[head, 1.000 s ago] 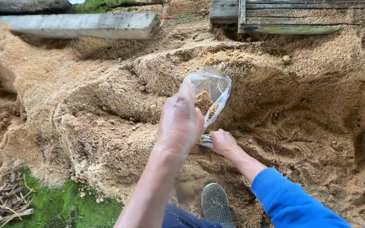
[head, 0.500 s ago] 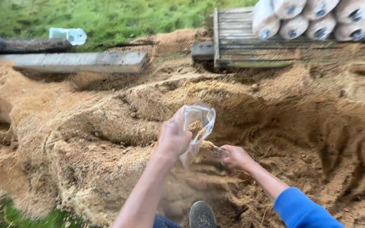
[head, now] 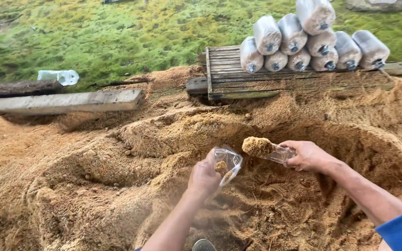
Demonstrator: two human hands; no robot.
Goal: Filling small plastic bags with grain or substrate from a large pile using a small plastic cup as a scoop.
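My left hand (head: 204, 177) grips a clear plastic bag (head: 227, 163) by its mouth, with a little sawdust inside. My right hand (head: 309, 155) holds a clear plastic scoop (head: 275, 152) heaped with sawdust (head: 256, 146), just right of the bag's opening and slightly above it. Both hands hover over a hollow dug into a big sawdust pile (head: 117, 186).
Several filled cylindrical bags (head: 310, 44) are stacked on a wooden pallet (head: 238, 74) at the back. A grey plank (head: 66, 102) lies at left, an empty clear bag (head: 59, 76) behind it on the grass (head: 131, 32). A shoe tip (head: 204, 245) shows at the bottom edge.
My right hand came up out of the hollow with the scoop full of sawdust and now sits beside the bag's mouth. The view tilted up, showing the stacked bags and grass.
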